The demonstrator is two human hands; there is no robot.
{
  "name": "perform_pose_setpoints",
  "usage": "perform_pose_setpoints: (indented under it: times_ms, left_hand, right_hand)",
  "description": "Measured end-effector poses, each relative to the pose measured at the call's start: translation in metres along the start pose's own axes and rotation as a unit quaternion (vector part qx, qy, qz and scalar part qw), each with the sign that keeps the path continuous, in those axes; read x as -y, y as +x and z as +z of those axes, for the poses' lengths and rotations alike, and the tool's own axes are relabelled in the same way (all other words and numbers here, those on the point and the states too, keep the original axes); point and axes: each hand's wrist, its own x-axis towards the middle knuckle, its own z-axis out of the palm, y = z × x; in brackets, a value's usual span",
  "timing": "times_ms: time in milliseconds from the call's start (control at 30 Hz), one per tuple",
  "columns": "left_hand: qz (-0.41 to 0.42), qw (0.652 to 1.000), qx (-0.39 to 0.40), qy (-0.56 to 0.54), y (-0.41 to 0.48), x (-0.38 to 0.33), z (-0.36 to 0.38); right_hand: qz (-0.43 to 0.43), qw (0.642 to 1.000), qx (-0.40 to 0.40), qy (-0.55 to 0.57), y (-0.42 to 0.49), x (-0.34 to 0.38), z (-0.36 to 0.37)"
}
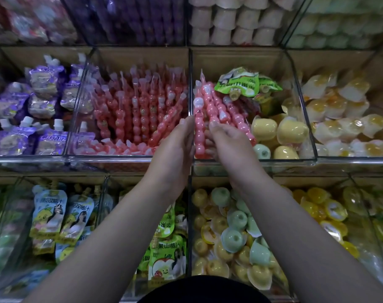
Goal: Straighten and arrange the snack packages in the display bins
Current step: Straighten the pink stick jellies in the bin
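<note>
In the clear bin [284, 160]: pink beaded jelly sticks [208, 101], bundled and fanned.
My right fingers [215, 126]: curled round them.
My left fingers [185, 125]: flat against them.

Two hands: the left hand [175, 147] and the right hand [227, 141]. Between them are at least four pink sticks [210, 110]. Just beyond the right hand lie two green pouches [236, 84]. To the right of that hand sit three yellow cups [292, 130] and one green cup [261, 153]. Left of the left hand, the packed sticks [142, 106] are too many to count. Farther left are roughly nine purple pouches [42, 106], overlapping. The row at the hands has four bins [129, 159].
</note>
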Motion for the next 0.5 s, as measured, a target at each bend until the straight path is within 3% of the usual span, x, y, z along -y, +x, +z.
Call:
perform_pose_setpoints:
  times_ms: [133,333,500]
  left_hand:
    - [-0.002,1.0,0.008,0.014,0.006,-0.001,0.003]
    - [-0.023,0.998,-0.044,-0.033,0.01,-0.001,-0.005]
    - [-0.048,0.996,-0.047,-0.063,0.004,-0.004,-0.019]
  right_hand:
    - [-0.006,1.0,0.006,0.012,0.007,0.003,-0.008]
    - [-0.032,0.995,0.065,-0.072,0.006,0.008,0.002]
    - [-0.038,0.997,0.063,-0.012,-0.007,0.014,0.015]
